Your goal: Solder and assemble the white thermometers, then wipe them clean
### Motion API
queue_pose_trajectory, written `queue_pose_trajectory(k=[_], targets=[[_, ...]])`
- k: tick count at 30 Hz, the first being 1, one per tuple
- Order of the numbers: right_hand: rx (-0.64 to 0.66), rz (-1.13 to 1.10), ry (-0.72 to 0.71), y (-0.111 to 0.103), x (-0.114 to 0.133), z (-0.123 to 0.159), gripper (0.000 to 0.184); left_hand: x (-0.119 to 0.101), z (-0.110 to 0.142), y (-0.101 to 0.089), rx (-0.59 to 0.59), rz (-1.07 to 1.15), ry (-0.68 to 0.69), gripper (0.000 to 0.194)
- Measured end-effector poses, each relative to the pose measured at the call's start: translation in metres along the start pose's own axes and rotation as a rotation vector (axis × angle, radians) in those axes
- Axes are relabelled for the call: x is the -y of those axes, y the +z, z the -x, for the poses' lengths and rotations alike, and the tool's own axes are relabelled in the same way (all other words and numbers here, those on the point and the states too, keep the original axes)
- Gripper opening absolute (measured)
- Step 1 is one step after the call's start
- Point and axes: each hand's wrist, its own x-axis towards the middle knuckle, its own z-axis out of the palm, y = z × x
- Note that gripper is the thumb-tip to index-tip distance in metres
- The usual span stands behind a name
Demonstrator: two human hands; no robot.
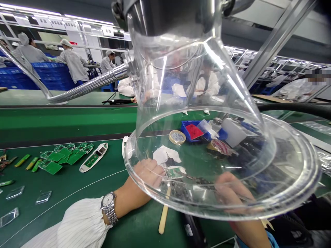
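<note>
A clear plastic funnel hood (297,162) on a flexible metal hose (88,86) hangs in front of me and I see my hands through it. My left hand (147,174), with a metal wristwatch (110,206), is closed, its fingers pinching a small green circuit board (173,172) on the green mat. My right hand (230,191) is closed around a thin tool whose tip points at that board; the tool is blurred by the hood. A white cloth (165,154) lies just behind the board.
Several green circuit boards (64,155) and a white remote-shaped casing (93,157) lie at left, clear lenses (15,193) nearer. A blue tray (192,131), tape roll (219,146) and round tin (177,137) sit behind. A wooden stick (163,217) lies near me. People in white work beyond the conveyor (64,120).
</note>
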Motion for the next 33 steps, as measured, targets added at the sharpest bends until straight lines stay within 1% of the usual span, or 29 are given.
queue_pose_trajectory(k=[2,4,10,13,15,18,23,30,33], targets=[[0.004,-0.032,0.048,0.0,0.003,-0.003,0.023,0.001,0.001,0.0,0.019,0.032,-0.013,0.024],[0.016,-0.038,0.073,0.001,0.005,-0.006,0.023,0.001,0.002,-0.001,0.043,0.076,-0.056,0.024],[0.091,-0.074,0.128,0.001,0.008,-0.015,0.021,0.001,0.001,-0.005,0.095,0.183,-0.177,0.025],[0.115,-0.055,0.137,0.002,0.01,-0.019,0.023,0.001,0.0,-0.004,0.133,0.205,-0.217,0.024],[0.134,-0.039,0.138,0.002,0.012,-0.021,0.022,0.001,0.0,-0.003,0.133,0.201,-0.204,0.022],[0.151,-0.012,0.15,0.003,0.012,-0.023,0.02,0.002,0.001,-0.001,0.121,0.165,-0.133,0.022],[0.159,0.003,0.172,0.002,0.01,-0.026,0.021,0.003,0.002,0.0,0.151,0.111,-0.07,0.017],[0.173,0.02,0.157,0.003,0.012,-0.028,0.024,-0.003,-0.001,-0.004,0.134,0.148,-0.08,0.017],[0.175,0.018,0.139,0.003,0.012,-0.028,0.022,-0.005,-0.001,-0.006,0.108,0.204,-0.129,0.017]])
